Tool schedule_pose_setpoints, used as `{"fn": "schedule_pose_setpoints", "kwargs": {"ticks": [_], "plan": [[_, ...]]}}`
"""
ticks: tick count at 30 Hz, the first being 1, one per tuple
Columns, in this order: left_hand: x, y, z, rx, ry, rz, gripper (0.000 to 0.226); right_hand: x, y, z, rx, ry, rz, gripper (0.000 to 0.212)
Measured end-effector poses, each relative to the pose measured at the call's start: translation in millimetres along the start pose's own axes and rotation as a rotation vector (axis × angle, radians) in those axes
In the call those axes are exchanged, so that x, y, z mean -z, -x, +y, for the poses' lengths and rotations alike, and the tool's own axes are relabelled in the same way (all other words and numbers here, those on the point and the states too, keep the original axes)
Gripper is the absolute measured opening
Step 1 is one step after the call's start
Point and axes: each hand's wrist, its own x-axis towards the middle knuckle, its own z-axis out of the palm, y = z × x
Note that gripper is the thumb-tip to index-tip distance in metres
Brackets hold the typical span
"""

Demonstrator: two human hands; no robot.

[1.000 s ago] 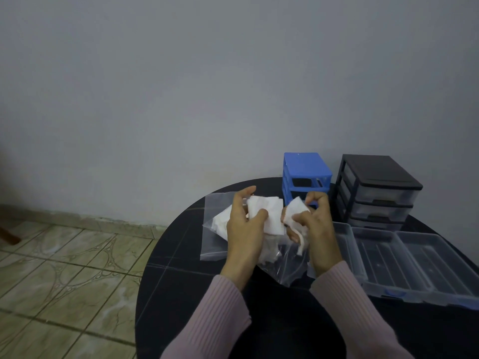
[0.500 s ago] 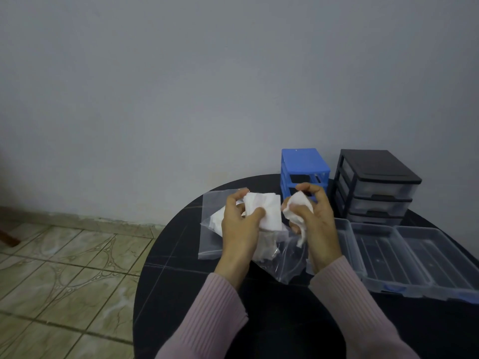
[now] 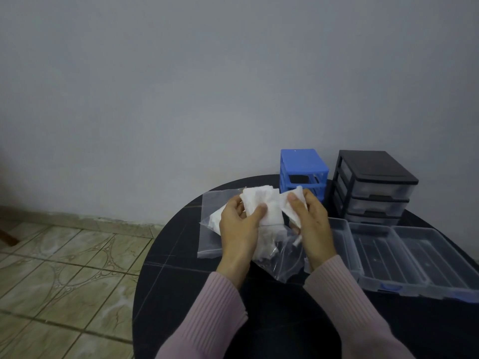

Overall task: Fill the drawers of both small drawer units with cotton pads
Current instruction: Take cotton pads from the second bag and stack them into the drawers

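Note:
My left hand [image 3: 239,224] grips a stack of white cotton pads [image 3: 261,206] above a clear plastic bag [image 3: 212,229] that holds more pads on the round black table [image 3: 181,255]. My right hand [image 3: 311,224] pinches a separate white pad [image 3: 293,203] just to the right of the stack. Behind my hands stands a small blue drawer unit [image 3: 303,167] with its slots showing empty. A black drawer unit [image 3: 373,185] stands to its right with its clear drawers in. Three clear drawers [image 3: 404,255] lie side by side on the table at the right.
A plain grey wall rises right behind the table and the drawer units. Tiled floor [image 3: 64,268] lies to the left, below the table's rounded edge. My pink sleeves cover both forearms.
Both hands have lifted a little and come closer together. The right hand's pad now spreads flatter beside the stack in the left hand.

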Motion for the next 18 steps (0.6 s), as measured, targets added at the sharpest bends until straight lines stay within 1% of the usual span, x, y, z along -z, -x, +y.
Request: {"fn": "schedule_pose_setpoints", "kwargs": {"ticks": [2, 3, 5, 6, 8, 10, 12, 14, 16, 18], "plan": [[0.6, -0.9, -0.4, 0.005, -0.005, -0.005, 0.022, -0.3, 0.6, -3.1, -0.071, -0.141, 0.007, 0.014], [0.5, -0.6, -0.7, 0.004, -0.007, -0.008, 0.016, -0.1, 0.6, -4.6, -0.080, -0.172, 0.000, 0.015], [-1.3, 0.2, -0.8, -0.001, -0.008, -0.008, 0.010, -0.3, 0.8, -6.6, -0.056, -0.152, -0.008, 0.014], [-2.4, 0.9, -0.6, -0.002, -0.003, -0.009, 0.011, -0.4, 0.8, -6.6, -0.036, -0.136, 0.002, 0.013], [-4.1, 2.0, -1.1, -0.004, 0.007, -0.017, 0.013, 0.2, 1.7, -6.0, 0.008, -0.125, 0.029, 0.021], [-4.6, 2.5, -2.0, -0.001, 0.017, -0.021, 0.014, 1.2, 3.0, -5.4, 0.055, -0.110, 0.021, 0.026], [-5.3, 3.2, -0.7, -0.002, 0.042, -0.022, 0.018, 1.4, 2.3, -4.6, 0.098, -0.062, 0.004, 0.025], [-5.5, 3.3, -0.2, -0.006, 0.064, -0.028, 0.027, 2.4, -0.2, -2.8, 0.126, -0.012, 0.006, 0.023], [-4.8, 4.2, 1.0, -0.016, 0.079, -0.042, 0.027, 2.6, -0.6, -2.9, 0.137, 0.022, -0.017, 0.016], [-4.3, 4.5, 2.0, -0.021, 0.087, -0.051, 0.026, 3.0, 0.5, -4.7, 0.133, 0.039, -0.074, 0.015]]}}
